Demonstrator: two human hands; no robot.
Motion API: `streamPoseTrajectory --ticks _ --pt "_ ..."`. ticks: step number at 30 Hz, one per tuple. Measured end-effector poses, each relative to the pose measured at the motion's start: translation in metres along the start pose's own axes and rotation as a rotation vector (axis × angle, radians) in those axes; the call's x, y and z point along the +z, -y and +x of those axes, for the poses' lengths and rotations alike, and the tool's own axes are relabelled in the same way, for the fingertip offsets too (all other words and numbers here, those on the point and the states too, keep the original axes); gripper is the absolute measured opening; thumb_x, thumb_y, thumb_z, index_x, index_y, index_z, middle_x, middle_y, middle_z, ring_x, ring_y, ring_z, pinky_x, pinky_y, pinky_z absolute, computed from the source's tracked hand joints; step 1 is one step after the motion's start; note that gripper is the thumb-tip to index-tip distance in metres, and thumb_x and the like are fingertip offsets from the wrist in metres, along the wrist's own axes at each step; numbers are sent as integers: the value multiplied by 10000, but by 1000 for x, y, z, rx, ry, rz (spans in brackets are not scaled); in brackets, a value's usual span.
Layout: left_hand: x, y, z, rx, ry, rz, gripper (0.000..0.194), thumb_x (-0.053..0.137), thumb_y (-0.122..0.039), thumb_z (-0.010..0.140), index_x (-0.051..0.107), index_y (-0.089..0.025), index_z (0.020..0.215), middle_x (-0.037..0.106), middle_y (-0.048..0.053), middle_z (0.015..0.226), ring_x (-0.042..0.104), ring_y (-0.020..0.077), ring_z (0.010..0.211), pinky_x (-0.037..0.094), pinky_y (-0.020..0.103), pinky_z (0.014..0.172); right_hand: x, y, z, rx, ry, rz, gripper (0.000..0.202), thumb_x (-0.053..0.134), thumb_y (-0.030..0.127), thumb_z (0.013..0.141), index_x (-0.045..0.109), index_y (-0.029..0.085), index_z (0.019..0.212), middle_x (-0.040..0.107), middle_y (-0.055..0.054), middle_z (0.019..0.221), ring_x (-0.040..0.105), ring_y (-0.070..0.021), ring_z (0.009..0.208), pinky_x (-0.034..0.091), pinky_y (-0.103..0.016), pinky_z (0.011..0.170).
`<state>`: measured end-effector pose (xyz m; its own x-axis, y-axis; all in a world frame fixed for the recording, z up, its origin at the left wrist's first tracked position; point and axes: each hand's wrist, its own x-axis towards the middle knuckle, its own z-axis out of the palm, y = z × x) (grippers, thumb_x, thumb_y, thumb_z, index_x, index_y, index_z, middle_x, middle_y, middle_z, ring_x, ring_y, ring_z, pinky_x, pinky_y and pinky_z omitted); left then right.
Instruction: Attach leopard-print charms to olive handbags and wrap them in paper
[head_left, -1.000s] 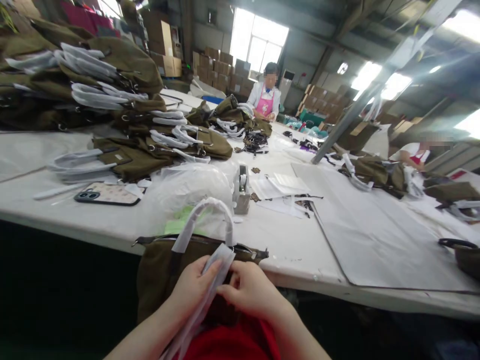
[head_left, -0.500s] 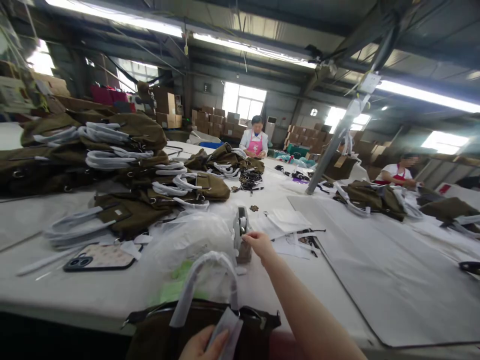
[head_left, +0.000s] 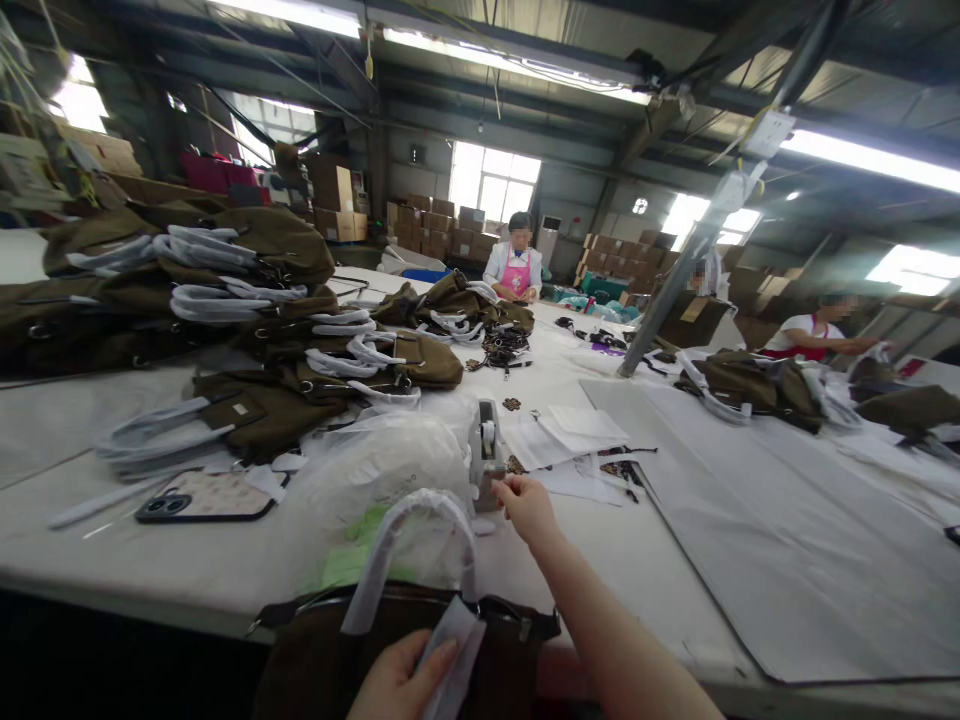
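A dark brown handbag (head_left: 300, 650) is upright in front of me at the near table edge, its top zipper showing. One handle (head_left: 420, 500) arches up in white wrapping. My left hand (head_left: 405, 675) grips a strip of white wrapping (head_left: 456, 640) between thumb and fingers, over the bag's near side. My right hand (head_left: 529, 510) reaches out to the grey tape dispenser (head_left: 486, 440). Its thumb and forefinger are pinched together at the cutter end, where the tape comes off; the clear tape itself barely shows.
Clear plastic bags (head_left: 382, 460) lie left of the dispenser, a phone (head_left: 206, 495) farther left. Brown handbags (head_left: 255, 300) are piled behind. White sheets (head_left: 566, 435) and a metal post (head_left: 675, 285) are to the right. A person in a pink apron (head_left: 516, 275) works across the table.
My right hand has drawn slightly down and toward me from the dispenser, fingers still pinched. My left hand keeps its grip on the white wrapping. The view has shifted slightly.
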<state>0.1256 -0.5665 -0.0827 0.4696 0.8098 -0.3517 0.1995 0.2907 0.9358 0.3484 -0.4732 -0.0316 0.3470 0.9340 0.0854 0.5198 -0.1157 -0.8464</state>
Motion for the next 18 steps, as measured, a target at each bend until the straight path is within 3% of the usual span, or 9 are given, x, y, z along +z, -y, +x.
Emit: streamPoseTrajectory --ticks 3,6,9,11,13,18 --pt "0 -4 -2 16 -9 12 602 570 -756 691 678 -167 749 644 26 656 563 200 631 446 285 565 -14 6 -5 3 5 -45 262 567 333 795 665 168 618 615 -10 550 525 -128 502 365 -225 512" --pt "2 -11 -9 26 -33 22 554 600 -680 725 689 -134 767 668 41 698 576 199 653 443 279 582 -33 22 -38 -42 12 -67 256 589 357 797 679 168 648 612 -19 573 530 -132 542 359 -223 515" --pt "4 -16 -12 27 -44 8 518 609 -621 754 703 -116 827 687 52 742 595 205 681 447 273 599 -43 37 -86 -22 235 99 296 556 419 840 696 165 782 597 7 569 480 -104 457 336 -211 450" --pt "4 -17 -13 34 -50 10 505 603 -596 774 712 -114 881 706 64 783 614 220 724 461 277 626 -41 42 -113 67 413 144 292 543 415 854 683 167 789 574 27 537 447 -89 412 313 -201 417" --pt "6 -18 -14 52 -53 25 489 594 -574 792 720 -117 911 720 69 814 630 234 766 471 283 657 -35 41 -132 126 499 109 261 543 376 857 675 171 763 563 37 514 438 -83 399 318 -199 422" --pt "10 -20 -18 116 -90 72 457 576 -549 818 732 -129 905 734 60 824 650 247 794 475 287 686 -23 34 -139 73 470 -54 217 548 294 847 693 185 727 603 24 516 506 -107 465 350 -216 487"
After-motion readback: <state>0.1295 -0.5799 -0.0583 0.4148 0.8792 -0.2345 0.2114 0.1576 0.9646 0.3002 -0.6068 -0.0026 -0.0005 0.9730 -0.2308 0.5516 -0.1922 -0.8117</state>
